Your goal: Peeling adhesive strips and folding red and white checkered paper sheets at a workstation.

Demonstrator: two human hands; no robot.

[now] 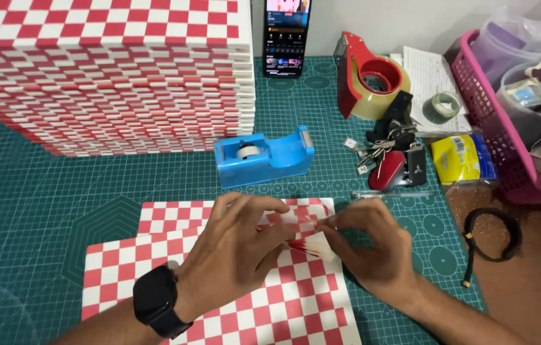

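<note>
- Centrally, near the front edge of the green cutting mat (40,211), two red-and-white checkered sheets (283,300) are laid overlapping.
- A small clear strip of tape (308,231) is pinched between both hands above the sheets.
- The left hand (235,255), with a black watch (155,300) at the wrist, is closed on the strip's left end, fingertips pressed together.
- The right hand (372,246) is pinched on the right end.
- A blue tape dispenser (264,158) is seen just behind the sheets.
- A tall stack of checkered sheets (111,76) is set at the far left corner.
- A red tape gun (369,76), keys (388,156) and a pink basket (487,108) are placed toward the right edge.
</note>
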